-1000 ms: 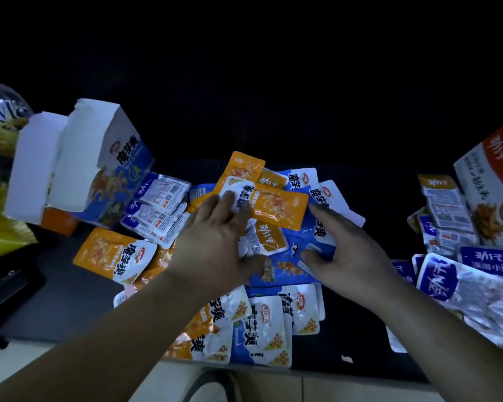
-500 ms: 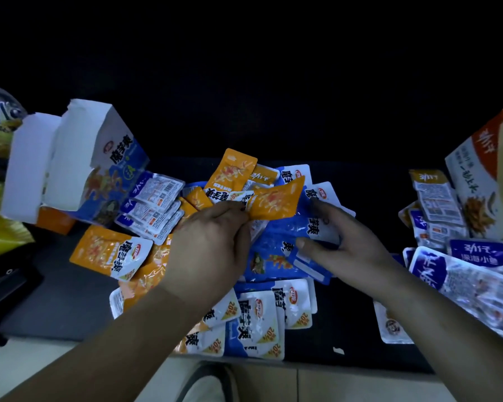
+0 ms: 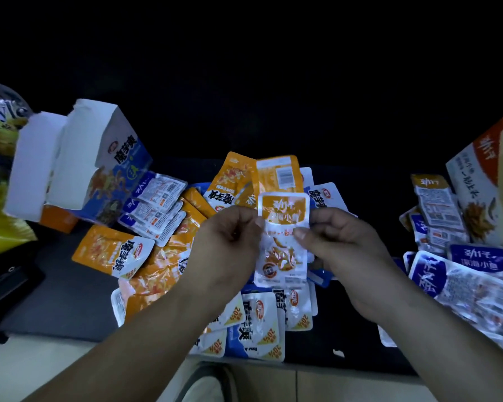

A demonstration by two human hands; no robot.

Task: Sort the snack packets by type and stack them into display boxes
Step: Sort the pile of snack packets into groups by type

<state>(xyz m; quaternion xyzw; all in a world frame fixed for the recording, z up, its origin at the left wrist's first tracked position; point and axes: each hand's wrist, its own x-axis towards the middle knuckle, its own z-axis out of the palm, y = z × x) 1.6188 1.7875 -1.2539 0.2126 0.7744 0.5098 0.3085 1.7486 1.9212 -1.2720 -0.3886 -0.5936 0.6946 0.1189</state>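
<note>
Both hands hold one clear snack packet with an orange top (image 3: 282, 227) upright above the pile in the middle. My left hand (image 3: 230, 245) pinches its left edge and my right hand (image 3: 340, 245) pinches its right edge. Under them lies a mixed heap of orange packets (image 3: 111, 250) and blue-and-white packets (image 3: 259, 329). A blue display box (image 3: 99, 163) with open white flaps stands at the left. An orange-and-white display box (image 3: 482, 184) stands at the far right edge.
Purple-and-white packets (image 3: 471, 285) are piled at the right beside the orange-and-white box. Small purple-striped packets (image 3: 154, 204) lean against the blue box. Yellow snack bags (image 3: 0, 140) sit at the far left. The dark table's front edge (image 3: 70, 338) runs along the bottom.
Both hands rose from the pile, where they were sifting orange and blue packets. They now hold the orange-topped clear packet together above it.
</note>
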